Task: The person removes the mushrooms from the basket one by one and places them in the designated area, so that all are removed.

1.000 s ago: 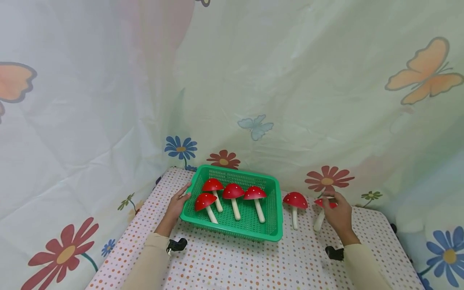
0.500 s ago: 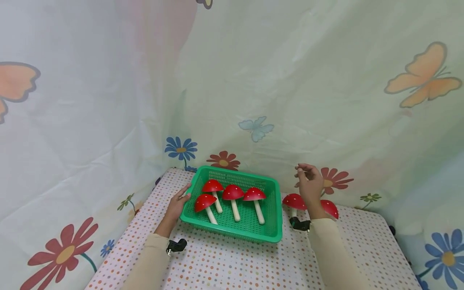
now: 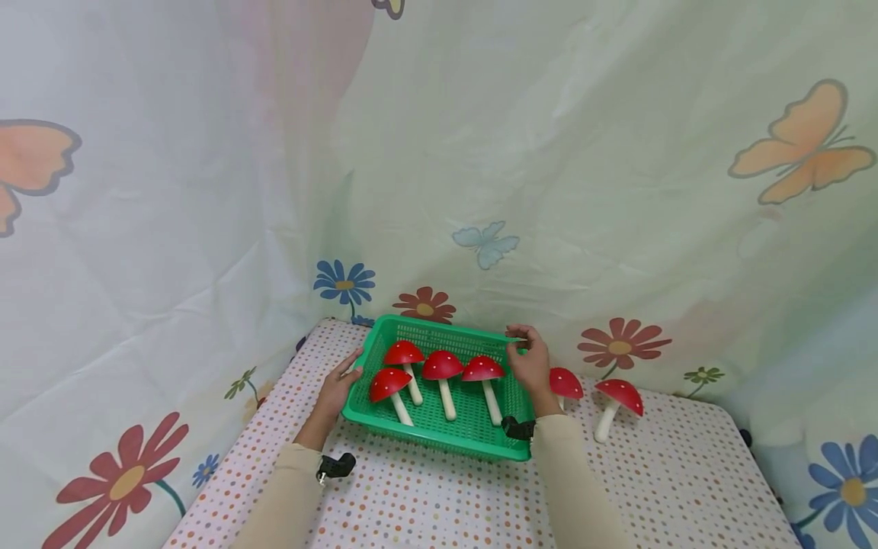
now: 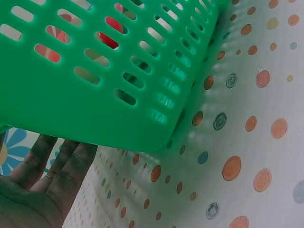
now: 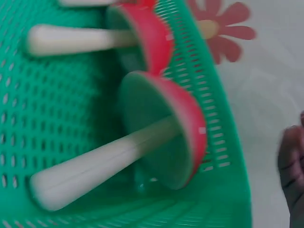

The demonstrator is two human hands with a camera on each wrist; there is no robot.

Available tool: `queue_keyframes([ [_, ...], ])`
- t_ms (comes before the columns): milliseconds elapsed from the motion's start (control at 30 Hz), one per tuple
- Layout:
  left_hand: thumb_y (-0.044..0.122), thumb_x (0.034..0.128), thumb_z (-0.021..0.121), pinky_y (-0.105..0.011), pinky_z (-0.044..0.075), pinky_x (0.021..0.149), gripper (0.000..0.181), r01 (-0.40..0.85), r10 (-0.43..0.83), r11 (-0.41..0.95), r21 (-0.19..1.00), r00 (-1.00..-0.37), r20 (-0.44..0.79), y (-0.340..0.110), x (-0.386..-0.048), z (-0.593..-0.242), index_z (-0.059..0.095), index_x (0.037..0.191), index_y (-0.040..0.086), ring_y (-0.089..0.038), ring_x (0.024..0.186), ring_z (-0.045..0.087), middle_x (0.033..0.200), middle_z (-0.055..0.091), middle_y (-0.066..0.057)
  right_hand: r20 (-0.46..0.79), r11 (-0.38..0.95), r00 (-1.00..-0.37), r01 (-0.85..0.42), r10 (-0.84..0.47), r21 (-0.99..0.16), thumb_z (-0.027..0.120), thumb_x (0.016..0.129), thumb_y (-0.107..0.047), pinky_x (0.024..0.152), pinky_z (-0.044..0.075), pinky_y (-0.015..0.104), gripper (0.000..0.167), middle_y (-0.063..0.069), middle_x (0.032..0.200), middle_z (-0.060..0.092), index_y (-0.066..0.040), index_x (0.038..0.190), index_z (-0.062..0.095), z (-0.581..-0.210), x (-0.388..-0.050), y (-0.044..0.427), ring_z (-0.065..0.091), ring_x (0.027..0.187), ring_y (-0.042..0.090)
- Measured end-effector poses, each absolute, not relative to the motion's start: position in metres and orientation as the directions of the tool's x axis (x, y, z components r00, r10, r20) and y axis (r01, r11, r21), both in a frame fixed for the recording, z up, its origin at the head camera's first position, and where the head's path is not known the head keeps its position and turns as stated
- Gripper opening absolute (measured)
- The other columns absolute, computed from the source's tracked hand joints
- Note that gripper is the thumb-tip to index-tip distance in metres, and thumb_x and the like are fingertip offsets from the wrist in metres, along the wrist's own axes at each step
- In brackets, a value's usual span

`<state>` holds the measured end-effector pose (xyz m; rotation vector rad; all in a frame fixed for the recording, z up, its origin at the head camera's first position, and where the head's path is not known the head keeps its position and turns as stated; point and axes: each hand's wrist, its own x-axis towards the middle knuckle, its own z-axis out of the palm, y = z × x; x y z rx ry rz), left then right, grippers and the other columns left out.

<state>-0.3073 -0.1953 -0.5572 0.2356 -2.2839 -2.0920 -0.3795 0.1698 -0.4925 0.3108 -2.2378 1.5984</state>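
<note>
The left hand [image 3: 334, 390] lies against the left rim of a green basket [image 3: 439, 436]; in the left wrist view its fingers [image 4: 66, 173] stretch out beside the basket wall [image 4: 95, 123]. Over the basket's back right corner is the right hand [image 3: 531, 367], fingers loosely bent, nothing visible in them. Several red-capped mushrooms with white stems, one of them rightmost [image 3: 483, 369], lie in the basket. Right of the basket, one mushroom [image 3: 565, 383] is partly hidden by the right arm, and another [image 3: 620, 393] lies farther right. A basket mushroom [image 5: 104, 159] fills the right wrist view.
A dotted cloth [image 3: 425, 503] covers the table. Behind it and at the sides hangs a pale sheet [image 3: 549, 191] printed with flowers and butterflies. Each wrist wears a small black device, one on the left [image 3: 336, 465] and one on the right [image 3: 517, 428].
The right hand has moved left, from the rightmost mushroom outside the basket to the basket's right side. The left hand stays put, and the mushrooms keep their places.
</note>
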Motion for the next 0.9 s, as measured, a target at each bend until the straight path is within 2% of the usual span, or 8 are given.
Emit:
queue_keyframes([
  [133,0.031,0.1020,0.053,-0.057,0.026,0.118,0.048,-0.076,-0.135,0.076,0.994,-0.989,-0.066,-0.196,-0.307,-0.558,0.045,0.149,0.029,-0.034,0.151,0.021,0.163,0.029,-0.004,0.364,0.638,-0.920,-0.370,-0.147,-0.676,0.054,0.083,0.009,0.086,0.053,0.041,0.039,0.019,0.119,0.064,-0.001,0.120,0.061,-0.502,-0.380,0.163,0.059,0.103,0.033],
  [267,0.031,0.1020,0.053,-0.057,0.029,0.116,0.048,-0.063,-0.129,0.069,0.996,-0.990,-0.054,-0.197,-0.307,-0.558,0.045,0.149,0.028,-0.035,0.149,0.026,0.162,0.029,-0.005,0.270,0.813,-0.938,-0.328,-0.219,-0.481,0.059,0.077,0.012,0.100,0.047,0.049,0.048,0.017,0.122,0.064,-0.004,0.122,0.061,-0.508,-0.380,0.160,0.052,0.119,0.037],
  [467,0.030,0.1019,0.054,-0.057,0.030,0.116,0.048,-0.060,-0.138,0.064,0.996,-0.989,-0.051,-0.198,-0.308,-0.558,0.046,0.149,0.027,-0.036,0.148,0.029,0.161,0.031,-0.005,0.208,0.887,-0.948,-0.301,-0.240,-0.351,0.072,0.077,0.006,0.100,0.048,0.049,0.051,0.014,0.125,0.063,-0.010,0.124,0.060,-0.510,-0.378,0.158,0.046,0.122,0.035],
  [633,0.031,0.1016,0.054,-0.058,0.034,0.113,0.048,-0.061,-0.130,0.072,0.996,-0.990,-0.051,-0.198,-0.308,-0.558,0.045,0.149,0.028,-0.039,0.145,0.034,0.162,0.030,-0.006,0.211,0.906,-0.942,-0.313,-0.259,-0.284,0.071,0.081,0.003,0.099,0.048,0.047,0.040,0.013,0.116,0.066,-0.007,0.118,0.061,-0.509,-0.379,0.160,0.050,0.116,0.034],
  [800,0.031,0.1019,0.053,-0.057,0.030,0.116,0.049,-0.049,-0.117,0.066,0.997,-0.992,-0.041,-0.198,-0.308,-0.560,0.045,0.149,0.025,-0.037,0.148,0.028,0.162,0.029,-0.007,0.253,0.889,-0.928,-0.345,-0.275,-0.301,0.071,0.084,0.001,0.091,0.052,0.045,0.021,0.013,0.104,0.070,-0.002,0.105,0.069,-0.508,-0.378,0.163,0.058,0.104,0.033],
  [900,0.030,0.1022,0.053,-0.057,0.030,0.115,0.048,-0.047,-0.115,0.059,0.997,-0.993,-0.040,-0.198,-0.308,-0.561,0.045,0.150,0.024,-0.036,0.148,0.028,0.162,0.029,-0.008,0.281,0.871,-0.921,-0.359,-0.271,-0.336,0.074,0.085,-0.002,0.086,0.055,0.045,0.016,0.014,0.102,0.073,-0.001,0.100,0.073,-0.508,-0.377,0.164,0.063,0.100,0.033],
])
